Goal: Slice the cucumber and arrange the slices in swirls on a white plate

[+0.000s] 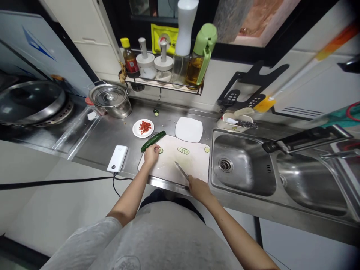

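A pale cutting board [165, 170] lies on the steel counter. On its upper left edge rests a whole-looking dark green cucumber [153, 141]. My left hand [152, 155] is just below it, fingers closed at a cucumber slice [160, 150]; whether they grip it is too small to tell. My right hand [199, 188] holds a knife [182, 171] by its handle at the board's front right, with the blade pointing up and left. Several overlapping cucumber slices [183, 150] lie mid-board, and a single slice [207, 149] sits at the right corner.
Behind the board are a plate of chopped red pieces [135, 129] and a white square plate [188, 129]. A white power bank [117, 158] with a cable lies left. A steel pot [115, 105] stands back left; a double sink [242, 165] is right. Bottles stand on a shelf [168, 87].
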`<move>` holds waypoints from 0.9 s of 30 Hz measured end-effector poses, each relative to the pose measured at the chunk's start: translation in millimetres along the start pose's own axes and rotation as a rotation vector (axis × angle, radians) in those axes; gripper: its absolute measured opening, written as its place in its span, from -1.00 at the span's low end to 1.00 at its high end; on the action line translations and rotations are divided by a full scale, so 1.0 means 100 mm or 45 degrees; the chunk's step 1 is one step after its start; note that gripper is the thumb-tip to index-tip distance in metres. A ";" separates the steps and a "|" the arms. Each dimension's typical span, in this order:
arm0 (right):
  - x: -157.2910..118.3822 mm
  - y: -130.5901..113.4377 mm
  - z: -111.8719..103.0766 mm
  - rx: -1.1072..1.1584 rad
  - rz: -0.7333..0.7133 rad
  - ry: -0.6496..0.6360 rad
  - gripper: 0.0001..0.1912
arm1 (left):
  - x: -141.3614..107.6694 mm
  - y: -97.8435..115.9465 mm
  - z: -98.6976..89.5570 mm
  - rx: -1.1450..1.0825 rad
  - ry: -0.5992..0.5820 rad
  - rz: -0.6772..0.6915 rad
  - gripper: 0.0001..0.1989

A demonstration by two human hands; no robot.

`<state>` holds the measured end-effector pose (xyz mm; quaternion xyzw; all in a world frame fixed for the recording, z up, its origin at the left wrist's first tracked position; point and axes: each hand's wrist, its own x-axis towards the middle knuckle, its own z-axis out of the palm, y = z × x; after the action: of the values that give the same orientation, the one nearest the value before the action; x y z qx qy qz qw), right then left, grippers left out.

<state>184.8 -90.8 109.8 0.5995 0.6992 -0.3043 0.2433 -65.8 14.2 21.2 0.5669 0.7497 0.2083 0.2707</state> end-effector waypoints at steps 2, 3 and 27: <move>0.01 0.01 0.01 -0.010 0.001 0.009 -0.65 | 0.01 0.00 0.02 0.019 0.006 0.007 -0.82; 0.01 0.01 0.01 -0.013 -0.002 0.012 -0.65 | 0.01 -0.01 0.02 0.034 0.010 0.013 -0.82; -0.20 0.76 0.42 0.326 0.220 0.250 -0.58 | -0.05 1.06 0.69 0.329 -0.404 0.638 -0.73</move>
<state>262.0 -127.3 84.9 0.7101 0.6212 -0.3088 0.1209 57.7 38.3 35.2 0.7889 0.5555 0.0806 0.2502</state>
